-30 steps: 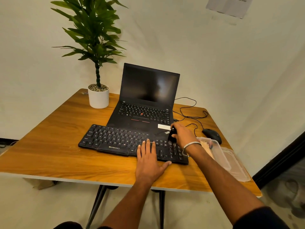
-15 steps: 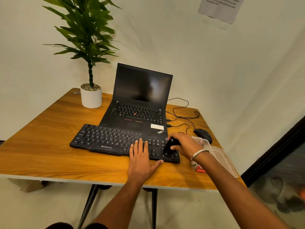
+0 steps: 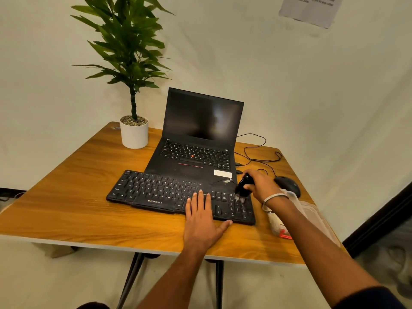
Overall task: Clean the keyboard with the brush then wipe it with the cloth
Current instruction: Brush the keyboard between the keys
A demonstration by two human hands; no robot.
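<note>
Your black keyboard (image 3: 156, 192) lies flat on the wooden table (image 3: 66, 197), near the front edge, its far edge resting against the palm rest of the open laptop (image 3: 196, 148).

Your left hand (image 3: 200, 221) lies palm down on the near right part of the keyboard. Its four fingers are straight and held close together over the keys; the thumb is spread out to the right, just off the keyboard's front edge on the table.

Your right hand (image 3: 259, 186) grips the black brush (image 3: 243, 186) above the keyboard's right end. The fingers are curled around the handle. The brush tilts, handle up toward the laptop, pale bristles down over the number-pad keys; whether the bristles touch the keys cannot be told for certain. A pale bangle (image 3: 275, 197) sits on that wrist.

The cloth cannot be made out. A clear plastic container (image 3: 312, 210) stands at the table's right edge, partly hidden by your right forearm; a pale item with a red part shows inside it, unidentified.

A black mouse (image 3: 287, 185) sits just beyond the container, its cable (image 3: 258, 150) looping behind the laptop. A potted plant (image 3: 133, 132) stands at the far left corner. A paper sheet (image 3: 312, 7) hangs on the wall.
</note>
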